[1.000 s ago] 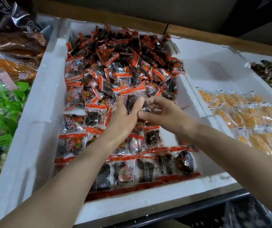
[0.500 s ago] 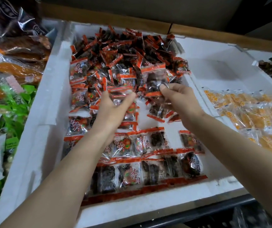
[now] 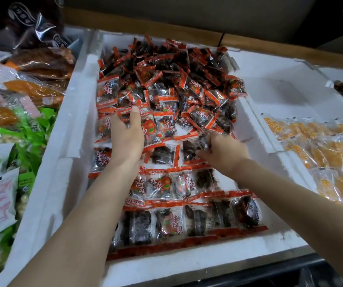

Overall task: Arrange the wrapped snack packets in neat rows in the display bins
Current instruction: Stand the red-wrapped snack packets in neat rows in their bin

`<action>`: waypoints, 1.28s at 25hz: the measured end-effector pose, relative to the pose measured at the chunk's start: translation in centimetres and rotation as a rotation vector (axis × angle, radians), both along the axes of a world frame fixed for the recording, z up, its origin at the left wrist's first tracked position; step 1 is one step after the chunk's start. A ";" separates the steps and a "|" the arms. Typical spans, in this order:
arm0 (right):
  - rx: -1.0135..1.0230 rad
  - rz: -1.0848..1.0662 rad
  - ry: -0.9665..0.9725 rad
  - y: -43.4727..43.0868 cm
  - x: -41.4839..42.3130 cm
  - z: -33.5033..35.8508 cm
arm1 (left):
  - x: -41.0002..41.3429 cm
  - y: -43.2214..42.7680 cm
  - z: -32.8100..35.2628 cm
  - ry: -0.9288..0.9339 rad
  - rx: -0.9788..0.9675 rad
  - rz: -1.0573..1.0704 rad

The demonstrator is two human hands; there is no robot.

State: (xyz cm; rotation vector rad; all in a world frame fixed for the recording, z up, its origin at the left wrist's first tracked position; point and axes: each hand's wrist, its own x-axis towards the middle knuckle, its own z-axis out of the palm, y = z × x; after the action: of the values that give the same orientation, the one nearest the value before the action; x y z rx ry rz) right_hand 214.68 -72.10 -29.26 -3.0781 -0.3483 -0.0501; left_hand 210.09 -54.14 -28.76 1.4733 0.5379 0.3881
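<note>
**Item: wrapped snack packets, clear film with red sealed ends, dark fruit inside.**

Location: white foam bin (image 3: pixel 67 162), the middle 1 on the shelf. Loose pile (image 3: pixel 166 79) heaped at the back half. Neat rows (image 3: pixel 187 220) laid flat at the front: 2 rows set, a 3rd partly filled just below the pile.

Left hand (image 3: pixel 128 139): at the pile's near edge, thumb laid over a red-edged packet (image 3: pixel 147 129) and gripping it. How many lie under the palm cannot be told.

Right hand (image 3: pixel 224 152): fingers curled, pinching a dark packet (image 3: pixel 204 141) at the right end of the 3rd row.

Handling, as judged from here: light, small, soft-bodied. The film looks glossy and likely slick, so packets may slide over each other and the pile may slump when its edge is drawn on. Contents look squashy, not brittle. The flat sealed ends are stiffer, so pinch there or across the narrow width. Press each 1 flat with its end strip lapping the row in front.

Neighbours: orange packets (image 3: pixel 321 154) in the bin to the right, green bags (image 3: pixel 31 129) to the left.
</note>
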 end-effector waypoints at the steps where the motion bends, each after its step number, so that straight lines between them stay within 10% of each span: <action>1: 0.016 0.050 -0.088 0.2 -0.1 0.2 | -0.1 0.2 0.2 -0.005 0.012 0.007; 4: 0.301 0.292 -0.005 2.1 0.3 0.7 | 0.0 1.1 0.4 -0.028 0.090 0.020; 12: 0.009 0.371 0.166 7.0 1.8 0.1 | -0.3 2.2 0.8 -0.072 0.200 0.075; 19: 0.619 0.148 0.326 6.5 2.9 2.3 | -0.7 2.2 1.4 -0.108 0.245 0.109; 23: 0.435 0.165 0.542 7.4 2.2 0.3 | -0.7 2.1 1.4 -0.053 0.302 0.104; 32: 0.070 0.138 0.080 4.5 1.5 0.2 | 0.0 1.9 0.6 -0.104 0.263 0.067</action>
State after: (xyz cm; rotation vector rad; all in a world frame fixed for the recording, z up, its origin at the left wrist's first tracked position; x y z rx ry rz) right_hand 216.15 -67.60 -29.05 -2.9680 -0.5417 0.0632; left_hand 210.09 -52.24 -28.12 1.6793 0.4667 0.6035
